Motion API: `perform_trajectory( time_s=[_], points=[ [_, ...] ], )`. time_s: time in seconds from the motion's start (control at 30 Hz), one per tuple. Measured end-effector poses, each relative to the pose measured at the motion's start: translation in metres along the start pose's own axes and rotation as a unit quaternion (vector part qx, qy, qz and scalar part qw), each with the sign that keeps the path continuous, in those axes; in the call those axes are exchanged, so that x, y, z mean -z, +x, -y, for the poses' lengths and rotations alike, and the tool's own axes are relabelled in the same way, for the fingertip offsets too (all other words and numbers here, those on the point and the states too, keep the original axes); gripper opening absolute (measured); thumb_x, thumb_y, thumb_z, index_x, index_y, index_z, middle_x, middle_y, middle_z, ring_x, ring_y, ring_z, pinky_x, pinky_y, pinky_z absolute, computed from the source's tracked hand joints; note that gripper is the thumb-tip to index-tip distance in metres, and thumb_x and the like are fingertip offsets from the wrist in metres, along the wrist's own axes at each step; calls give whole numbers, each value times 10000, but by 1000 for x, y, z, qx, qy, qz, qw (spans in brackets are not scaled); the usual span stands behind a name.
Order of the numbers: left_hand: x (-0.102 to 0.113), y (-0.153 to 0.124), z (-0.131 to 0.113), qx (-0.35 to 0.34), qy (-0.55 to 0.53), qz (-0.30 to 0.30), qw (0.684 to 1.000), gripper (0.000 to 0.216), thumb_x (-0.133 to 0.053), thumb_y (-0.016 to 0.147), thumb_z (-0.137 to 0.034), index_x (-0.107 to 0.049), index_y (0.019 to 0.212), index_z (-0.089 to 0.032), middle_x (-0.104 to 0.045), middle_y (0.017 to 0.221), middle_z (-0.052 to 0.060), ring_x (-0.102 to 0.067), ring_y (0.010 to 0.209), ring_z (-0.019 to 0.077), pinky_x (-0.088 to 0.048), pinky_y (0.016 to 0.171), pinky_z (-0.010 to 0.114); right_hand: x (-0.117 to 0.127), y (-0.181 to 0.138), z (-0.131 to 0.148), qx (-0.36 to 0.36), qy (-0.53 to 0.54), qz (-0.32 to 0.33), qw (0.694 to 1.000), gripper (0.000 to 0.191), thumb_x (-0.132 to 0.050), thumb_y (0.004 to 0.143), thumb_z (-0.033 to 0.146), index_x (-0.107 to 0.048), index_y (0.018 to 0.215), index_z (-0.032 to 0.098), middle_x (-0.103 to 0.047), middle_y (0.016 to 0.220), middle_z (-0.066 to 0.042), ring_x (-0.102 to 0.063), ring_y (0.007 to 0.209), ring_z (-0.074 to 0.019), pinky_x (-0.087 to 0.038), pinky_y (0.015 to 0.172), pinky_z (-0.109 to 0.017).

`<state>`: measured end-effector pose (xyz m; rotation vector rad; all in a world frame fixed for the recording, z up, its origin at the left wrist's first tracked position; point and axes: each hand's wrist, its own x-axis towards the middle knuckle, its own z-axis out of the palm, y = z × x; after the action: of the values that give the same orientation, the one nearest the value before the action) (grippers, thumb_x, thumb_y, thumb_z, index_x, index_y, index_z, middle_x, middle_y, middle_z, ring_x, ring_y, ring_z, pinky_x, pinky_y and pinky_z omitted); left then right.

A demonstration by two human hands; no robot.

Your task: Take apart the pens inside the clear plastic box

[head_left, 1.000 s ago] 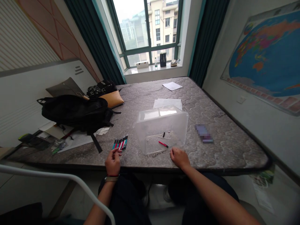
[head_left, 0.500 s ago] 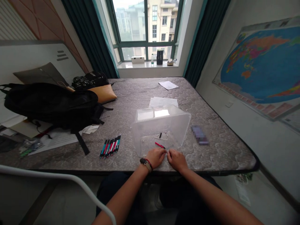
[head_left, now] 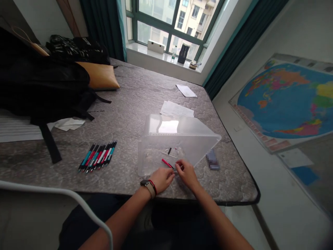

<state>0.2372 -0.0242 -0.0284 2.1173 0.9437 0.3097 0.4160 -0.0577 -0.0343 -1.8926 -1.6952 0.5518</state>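
Observation:
A clear plastic box (head_left: pixel 179 139) lies on its side on the patterned table, its opening towards me. Inside its near part rest a red pen barrel (head_left: pixel 166 162), a short black piece (head_left: pixel 169 151), a thin pale rod (head_left: pixel 168 155) and tiny metal bits (head_left: pixel 177 152). My left hand (head_left: pixel 161 178), with a watch and red band at the wrist, is at the box's front edge, fingers curled together. Just right of the red barrel's end, my right hand (head_left: pixel 186 173) has bent fingers with the tips close together. Anything small in either hand is too tiny to make out.
Left of the box lies a row of several pens (head_left: pixel 99 156). A black backpack (head_left: pixel 47 86) and a tan pouch (head_left: pixel 101 74) are further left. Paper sheets (head_left: pixel 177 108) lie behind the box, and a blurred phone-like object (head_left: pixel 212 160) lies right. A white tube (head_left: pixel 52 189) crosses the lower left.
The view has turned and tilted. My right hand has moved up and away from my left, towards the red barrel's end; before, their fingertips nearly met.

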Motion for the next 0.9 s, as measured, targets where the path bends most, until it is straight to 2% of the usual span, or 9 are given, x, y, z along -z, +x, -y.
perform_trajectory(
  time_s=[0.13,0.23,0.33,0.43,0.53,0.73,0.9],
  points=[
    [1,1,0,11,8,28,1000,252,-486,909,-373,-680,855,-221,-711,800,44,-653,751,210,-373,605,269,13,55,10,30,-112,65,991,151,-532,880,195,-659,961,192,-688,922,-52,-629,857,-174,-433,795,-264],
    [5,0,-1,9,0,15,1000,256,-475,916,-372,-675,870,-220,-710,812,45,-651,752,201,-373,610,267,12,87,14,16,-204,132,970,173,-575,845,186,-671,988,196,-680,1013,-73,-622,927,-185,-425,815,-264],
    [9,1,0,0,-13,-9,1000,262,-455,929,-361,-665,875,-213,-701,803,42,-642,730,182,-378,618,262,6,104,14,2,-257,158,953,191,-562,838,164,-683,984,189,-683,1041,-93,-620,954,-204,-420,803,-269],
    [11,2,1,1,-13,-24,1000,250,-459,928,-348,-658,866,-210,-697,799,41,-636,722,181,-377,612,262,0,109,10,-4,-266,171,949,141,-594,807,162,-706,892,168,-703,977,-110,-629,911,-218,-416,766,-269],
    [12,2,4,4,-8,-25,1000,252,-464,924,-350,-662,856,-210,-696,791,45,-635,718,190,-385,614,265,-6,105,7,-1,-261,174,950,160,-645,760,170,-710,906,170,-710,971,-104,-628,873,-221,-410,719,-263],
    [11,2,6,35,-27,-28,999,273,-469,920,-372,-691,905,-214,-700,819,71,-651,761,214,-436,680,288,-11,95,7,21,-234,161,959,203,-537,754,74,-680,843,188,-709,838,-53,-598,766,-188,-385,661,-252],
    [9,3,7,57,-53,-45,996,255,-505,899,-354,-671,1053,-238,-704,849,71,-662,797,230,-455,712,303,-1,81,9,46,-150,133,979,273,-540,660,72,-566,907,186,-590,680,24,-506,624,-140,-343,575,-232]
  ],
)
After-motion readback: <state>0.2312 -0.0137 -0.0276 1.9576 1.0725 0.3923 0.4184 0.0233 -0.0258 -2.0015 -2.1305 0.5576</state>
